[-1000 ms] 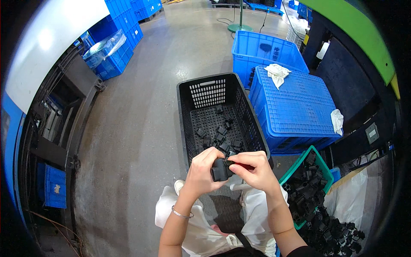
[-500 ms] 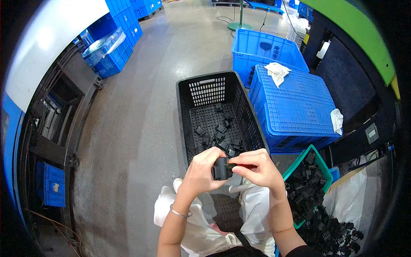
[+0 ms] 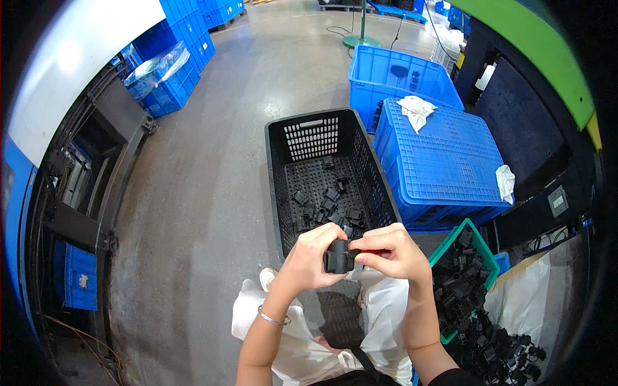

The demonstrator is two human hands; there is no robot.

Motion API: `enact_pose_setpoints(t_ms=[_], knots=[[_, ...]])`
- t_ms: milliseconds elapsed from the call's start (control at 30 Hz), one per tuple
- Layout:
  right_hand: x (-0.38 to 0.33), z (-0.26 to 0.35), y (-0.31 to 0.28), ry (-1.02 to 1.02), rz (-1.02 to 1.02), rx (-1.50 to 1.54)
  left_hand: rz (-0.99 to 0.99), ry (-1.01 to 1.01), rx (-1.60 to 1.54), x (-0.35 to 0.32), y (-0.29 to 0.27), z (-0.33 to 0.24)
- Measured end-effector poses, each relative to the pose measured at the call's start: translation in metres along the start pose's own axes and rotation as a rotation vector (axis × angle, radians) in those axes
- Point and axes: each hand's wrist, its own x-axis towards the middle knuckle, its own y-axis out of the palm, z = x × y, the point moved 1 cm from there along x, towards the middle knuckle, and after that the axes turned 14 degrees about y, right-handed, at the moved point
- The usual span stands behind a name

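Over the near end of a black perforated crate [image 3: 278,186], my left hand [image 3: 310,258] is closed around a black plastic part [image 3: 337,257] with a rounded body. My right hand [image 3: 394,253] pinches at the part's right side, thumb and forefinger together. Something small and dark sits between those fingertips against the part; its kind is mostly hidden by the hand. Inside the crate, several similar black plastic parts [image 3: 330,195] lie scattered on the bottom.
A lidded blue crate [image 3: 450,154] with white cloths [image 3: 417,112] stands right of the black crate, an open blue crate [image 3: 405,74] behind it. Near right, a green bin [image 3: 473,235] holds many black parts, with a heap [image 3: 496,350] beside it. Machines [image 3: 84,193] flank the left.
The black part has shifted slightly right and turned a little in my left hand. My right hand has moved slightly right and still pinches at the part's side.
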Motion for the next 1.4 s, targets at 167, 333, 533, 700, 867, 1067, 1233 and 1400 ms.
enact_pose_setpoints(t_ms=[167, 333, 533, 700, 867, 1067, 1233, 1400], knots=[[0.0, -0.003, 0.003, 0.049, -0.022, -0.002, 0.009, -0.002, 0.027, -0.001, 0.002, 0.004], [0.0, -0.005, 0.014, 0.027, -0.13, 0.027, -0.093, 0.067, 0.098, -0.002, 0.001, 0.01], [0.003, 0.001, 0.018, 0.085, -0.246, 0.108, -0.059, -0.064, 0.037, 0.002, 0.007, 0.006], [0.005, -0.01, 0.019, 0.267, -0.202, 0.55, -0.062, -0.393, -0.589, -0.001, 0.017, 0.014], [-0.014, -0.025, 0.002, 0.355, -0.246, 0.508, -0.046, -0.511, -0.776, -0.001, 0.024, 0.018], [-0.146, -0.117, -0.06, 0.696, -0.724, 0.291, -0.187, -0.507, -0.986, 0.001, 0.037, 0.026], [-0.272, -0.169, -0.078, 1.092, -0.951, -0.398, -0.344, -0.623, -1.169, 0.007, 0.049, 0.046], [-0.297, -0.158, -0.065, 1.23, -0.871, -0.61, -0.487, -0.949, -1.185, -0.001, 0.071, 0.081]])
